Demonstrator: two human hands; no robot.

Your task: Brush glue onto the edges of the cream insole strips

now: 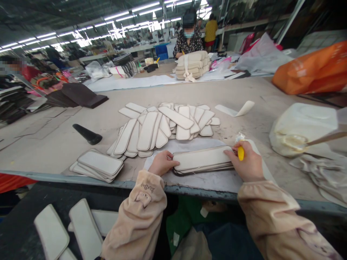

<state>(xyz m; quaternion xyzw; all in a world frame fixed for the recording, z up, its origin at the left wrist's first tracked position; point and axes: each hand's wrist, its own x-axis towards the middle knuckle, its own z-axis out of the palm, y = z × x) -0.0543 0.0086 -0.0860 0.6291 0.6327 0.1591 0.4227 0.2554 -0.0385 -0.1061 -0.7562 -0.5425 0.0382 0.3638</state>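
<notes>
My left hand (162, 163) pinches the left end of a long cream panel (202, 157) with rounded corners and a dark edge. It is the top one of a small stack on a white sheet at the table's front edge. At the panel's right end, the thumb and fingers of my right hand (248, 161) are closed on it. The same hand also holds a yellow-handled tool (240, 153), whose whitish tip (239, 137) points away from me. Just beyond lies a loose heap of similar panels (148, 130). To the left is a smaller stack (100, 162).
A dark tapered object (86, 134) lies left of the heap. On the right stand a whitish plastic jug (303, 124) and an orange bag (311, 68). More panels (51, 231) rest on a lower dark surface at left. A masked person (188, 41) works across the table behind a tied bundle (192, 65).
</notes>
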